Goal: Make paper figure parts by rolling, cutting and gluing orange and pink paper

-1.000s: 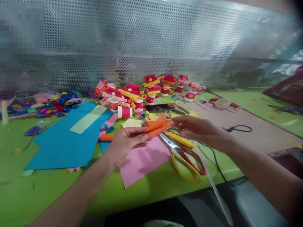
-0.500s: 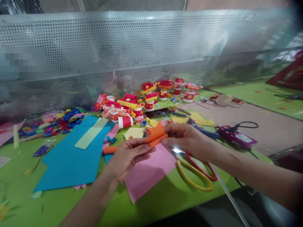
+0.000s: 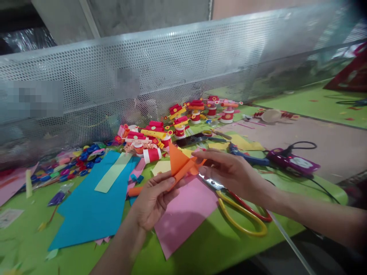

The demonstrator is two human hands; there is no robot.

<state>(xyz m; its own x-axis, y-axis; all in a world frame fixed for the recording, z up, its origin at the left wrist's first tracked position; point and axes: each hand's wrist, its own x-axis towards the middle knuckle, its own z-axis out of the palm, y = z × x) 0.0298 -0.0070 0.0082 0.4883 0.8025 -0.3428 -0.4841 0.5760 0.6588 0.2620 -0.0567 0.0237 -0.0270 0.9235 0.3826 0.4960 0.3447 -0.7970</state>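
Observation:
Between both hands is a piece of orange paper (image 3: 178,159), partly rolled, with a pointed flap standing up. My left hand (image 3: 156,198) pinches its lower left end between thumb and fingers. At the other end, my right hand (image 3: 229,170) is closed on the paper with the fingertips. Below them a pink sheet (image 3: 186,217) lies on the green table. Scissors with one yellow and one red handle (image 3: 242,208) rest under my right hand. To the left of my left hand, an orange paper roll (image 3: 134,191) lies beside a large blue sheet (image 3: 91,214).
Red-and-white paper cup models (image 3: 151,154) stand at the back before a perforated metal screen (image 3: 177,68). Colourful small parts (image 3: 71,164) are heaped at the left. A blue glue gun (image 3: 249,158) and a purple power box (image 3: 289,162) with cables lie at the right.
The orange paper has been turned and partly unrolled, so a larger pointed flap now shows. Both hands still hold it. The camera view has tilted a little.

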